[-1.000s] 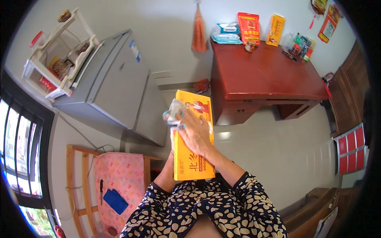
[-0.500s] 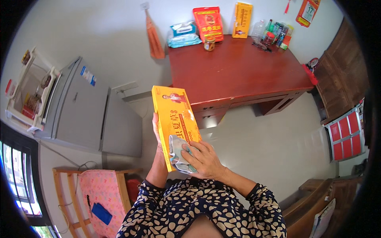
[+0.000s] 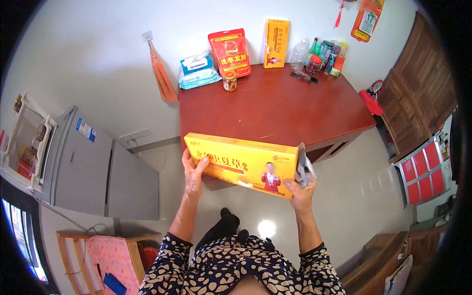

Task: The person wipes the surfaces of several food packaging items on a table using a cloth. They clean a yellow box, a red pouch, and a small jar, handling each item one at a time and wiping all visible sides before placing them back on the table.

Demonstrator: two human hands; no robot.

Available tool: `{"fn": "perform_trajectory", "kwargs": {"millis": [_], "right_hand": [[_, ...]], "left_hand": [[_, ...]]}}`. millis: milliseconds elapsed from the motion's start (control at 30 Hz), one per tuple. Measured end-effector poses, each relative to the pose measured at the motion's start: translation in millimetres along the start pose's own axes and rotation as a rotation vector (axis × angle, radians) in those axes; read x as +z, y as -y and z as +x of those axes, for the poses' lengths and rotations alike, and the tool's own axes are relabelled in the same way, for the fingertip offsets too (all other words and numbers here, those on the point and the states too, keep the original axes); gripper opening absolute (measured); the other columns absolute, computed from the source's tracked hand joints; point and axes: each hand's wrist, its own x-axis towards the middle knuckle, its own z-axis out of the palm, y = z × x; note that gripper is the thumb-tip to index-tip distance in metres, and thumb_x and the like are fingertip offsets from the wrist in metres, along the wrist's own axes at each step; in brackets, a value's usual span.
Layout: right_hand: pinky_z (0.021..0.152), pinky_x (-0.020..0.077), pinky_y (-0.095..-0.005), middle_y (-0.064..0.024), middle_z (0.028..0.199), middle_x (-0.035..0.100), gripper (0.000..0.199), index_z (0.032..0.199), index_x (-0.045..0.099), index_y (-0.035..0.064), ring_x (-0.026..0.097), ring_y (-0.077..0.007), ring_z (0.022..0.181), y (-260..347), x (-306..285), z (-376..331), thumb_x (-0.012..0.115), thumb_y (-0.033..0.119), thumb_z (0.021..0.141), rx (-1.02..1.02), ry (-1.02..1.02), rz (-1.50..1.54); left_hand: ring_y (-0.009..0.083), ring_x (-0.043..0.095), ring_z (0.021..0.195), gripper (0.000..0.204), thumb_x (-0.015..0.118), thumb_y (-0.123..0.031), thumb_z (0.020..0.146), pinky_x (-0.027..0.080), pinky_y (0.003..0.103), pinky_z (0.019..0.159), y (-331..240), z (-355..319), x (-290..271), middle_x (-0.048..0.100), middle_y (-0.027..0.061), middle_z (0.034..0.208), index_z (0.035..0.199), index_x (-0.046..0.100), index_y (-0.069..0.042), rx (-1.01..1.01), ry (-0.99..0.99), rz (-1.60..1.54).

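- Left hand [image 3: 193, 172]: the grip pinches the left end of a yellow box [image 3: 241, 164], thumb on the broad face; the fingers behind are mostly hidden.
- Right hand [image 3: 301, 194]: the grip pinches a bunched grey cloth [image 3: 304, 167] against the box's right end, thumb at the lower corner of the broad face.
- Yellow box: held in the air before the body, overlapping in view the near edge of the red-brown surface [image 3: 275, 108]. Its long axis runs left to right, the right end slanting slightly toward the body; the printed broad face turns toward the wearer, lettering upright.
- Change: half a second ago the box pointed away from the body, with the cloth lying on its broad face. It is now turned crosswise and the cloth is at its end, so the work appears to have passed from the face to an edge.
- On the surface, toward the wall: wipe packs [image 3: 199, 71], a red bag [image 3: 230, 51], a small jar [image 3: 229, 81], a second yellow carton [image 3: 276, 44] standing upright, and a clear bottle [image 3: 298, 55].
- Farther left: a hanging orange towel [image 3: 163, 76] and a grey fridge [image 3: 83, 162].
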Motion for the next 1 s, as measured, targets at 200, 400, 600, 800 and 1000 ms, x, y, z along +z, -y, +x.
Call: {"fn": "perform_trajectory", "kwargs": {"millis": [200,400,600,800,1000], "right_hand": [[0.083,0.0492,-0.0294,-0.0079,0.101,0.064,0.035,0.107,0.059,-0.0041,0.061,-0.0154,0.09,-38.0,-14.7,75.5,0.071,0.008,0.076,0.173,-0.063,0.196],[0.073,0.0489,-0.0271,-0.0083,0.099,0.066,0.03,0.109,0.06,-0.0042,0.062,-0.0127,0.084,-114.4,-39.1,139.5,0.066,0.013,0.085,0.242,-0.142,-0.26],[0.066,0.0484,-0.0411,-0.0171,0.087,0.063,0.028,0.103,0.059,0.0022,0.063,-0.0304,0.076,-170.7,-49.9,181.9,0.062,0.024,0.087,-0.006,-0.143,-1.13],[0.069,0.0466,-0.0488,-0.0195,0.088,0.063,0.033,0.103,0.058,0.0052,0.061,-0.0399,0.08,-172.8,-42.0,227.2,0.059,0.035,0.088,0.051,-0.214,-1.23],[0.074,0.0458,-0.0512,-0.0249,0.094,0.065,0.043,0.116,0.052,0.0064,0.062,-0.0443,0.086,-192.5,-36.2,263.1,0.044,0.042,0.093,0.287,-0.146,-1.059]], "left_hand": [[0.0123,0.059,0.09,0.037,0.062,-0.025,0.091,0.047,0.026,0.084,9.5,62.1,-14.9,0.064,0.0066,0.101,0.111,0.057,0.005,-0.047,0.11,0.035],[0.0104,0.059,0.078,0.032,0.062,-0.025,0.092,0.05,0.026,0.072,47.6,106.0,11.6,0.064,0.0061,0.091,0.104,0.058,0.004,-0.037,-0.048,0.123],[0.0114,0.059,0.08,0.031,0.066,-0.026,0.09,0.049,0.027,0.072,69.6,147.1,27.2,0.064,0.0064,0.089,0.099,0.057,0.003,-0.158,-0.124,0.194],[0.013,0.059,0.08,0.031,0.068,-0.025,0.088,0.049,0.029,0.072,87.2,172.2,35.0,0.065,0.0085,0.09,0.097,0.058,0.003,-0.157,-0.177,0.228],[0.0303,0.063,0.082,0.038,0.075,-0.028,0.079,0.048,0.039,0.074,87.2,174.8,39.6,0.064,0.02,0.09,0.092,0.062,0.006,-0.074,-0.279,0.624]]}}
